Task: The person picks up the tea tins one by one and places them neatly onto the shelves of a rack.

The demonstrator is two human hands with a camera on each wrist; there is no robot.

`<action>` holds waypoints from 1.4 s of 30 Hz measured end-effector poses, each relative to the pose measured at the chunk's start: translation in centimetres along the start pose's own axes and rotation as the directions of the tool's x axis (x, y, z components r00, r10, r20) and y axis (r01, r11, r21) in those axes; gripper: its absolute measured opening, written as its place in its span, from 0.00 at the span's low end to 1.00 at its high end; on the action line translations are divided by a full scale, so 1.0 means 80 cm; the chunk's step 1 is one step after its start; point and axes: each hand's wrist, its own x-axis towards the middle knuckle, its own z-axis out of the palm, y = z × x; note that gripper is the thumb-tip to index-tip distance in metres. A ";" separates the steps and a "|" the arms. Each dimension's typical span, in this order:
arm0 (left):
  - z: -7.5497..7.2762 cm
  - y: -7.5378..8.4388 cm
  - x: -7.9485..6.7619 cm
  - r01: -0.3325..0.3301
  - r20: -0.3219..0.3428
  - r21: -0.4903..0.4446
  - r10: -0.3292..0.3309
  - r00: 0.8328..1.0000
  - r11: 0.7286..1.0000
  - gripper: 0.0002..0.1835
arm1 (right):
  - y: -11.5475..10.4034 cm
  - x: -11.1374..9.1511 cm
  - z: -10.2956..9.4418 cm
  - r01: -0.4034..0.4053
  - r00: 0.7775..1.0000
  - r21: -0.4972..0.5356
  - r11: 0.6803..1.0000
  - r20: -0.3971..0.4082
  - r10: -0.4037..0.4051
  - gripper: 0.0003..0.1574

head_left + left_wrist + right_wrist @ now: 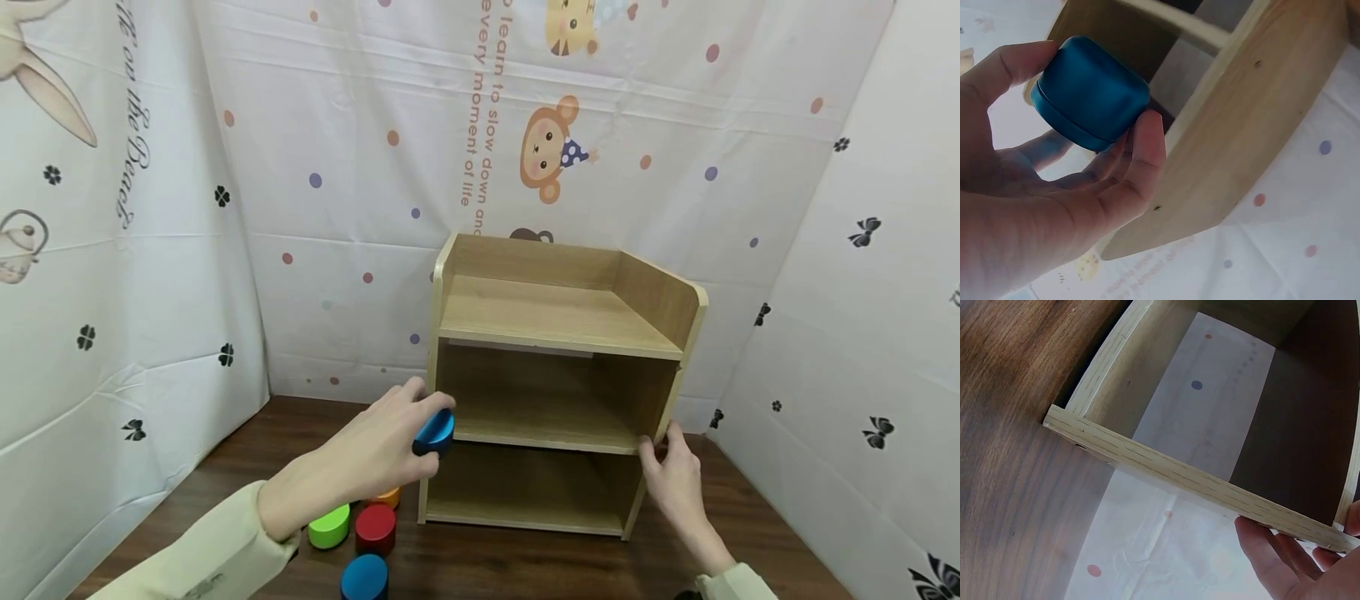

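Blue tin (365,577) sits closest on the wood-grain tabletop (480,571), with a red tin (376,529) and a lime-green tin (328,527) just behind it, plus an orange tin (385,498) that's partly hidden. Hands are well apart: the left hand (367,446) has another blue tin (435,433) pinched between thumb and fingers, up by the left front edge of a wooden shelf unit (555,312), while the right hand (675,479) grips that unit's right side panel around middle-board height. Way back there's a white cartoon-print curtain (360,92), monkey and all.
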 end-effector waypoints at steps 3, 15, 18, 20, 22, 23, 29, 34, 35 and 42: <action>-0.007 0.007 0.007 -0.014 -0.008 -0.005 0.014 1.000 1.000 0.25 | 0.000 0.000 0.000 -0.009 1.000 -0.001 1.000 0.009 0.009 0.09; -0.035 0.032 0.051 -0.020 0.033 0.054 0.018 0.999 0.998 0.28 | 0.000 -0.001 0.000 -0.011 1.000 0.000 1.000 0.012 0.011 0.10; -0.042 0.038 0.063 -0.029 0.043 0.065 0.026 0.999 0.997 0.28 | 0.000 -0.001 -0.001 -0.009 1.000 0.004 1.000 0.009 0.009 0.10; -0.048 0.041 0.071 -0.036 0.047 0.068 0.032 0.998 0.997 0.27 | -0.001 -0.001 0.000 -0.006 1.000 0.006 1.000 0.005 0.006 0.10; -0.054 0.043 0.079 -0.042 0.048 0.071 0.039 0.998 0.997 0.27 | -0.001 -0.001 0.000 -0.005 1.000 0.007 1.000 0.002 0.005 0.10; -0.058 0.045 0.084 -0.045 0.047 0.076 0.042 0.998 0.996 0.27 | -0.001 -0.001 0.000 -0.005 1.000 0.007 1.000 0.001 0.005 0.10; -0.077 0.058 0.107 -0.041 0.060 0.086 0.036 0.998 0.995 0.28 | 0.000 -0.001 0.000 -0.012 1.000 0.008 1.000 0.003 0.012 0.11; -0.085 0.069 0.126 -0.056 0.068 0.119 0.048 0.997 0.991 0.27 | 0.001 0.000 0.000 -0.010 1.000 0.006 1.000 -0.005 0.010 0.09; -0.085 0.070 0.131 -0.059 0.069 0.129 0.051 0.996 0.990 0.27 | 0.001 0.000 0.001 -0.008 1.000 0.006 1.000 -0.008 0.008 0.08; -0.086 0.073 0.162 -0.038 0.083 0.157 0.025 0.996 0.987 0.25 | 0.003 0.000 0.003 0.007 1.000 0.007 1.000 -0.023 -0.007 0.07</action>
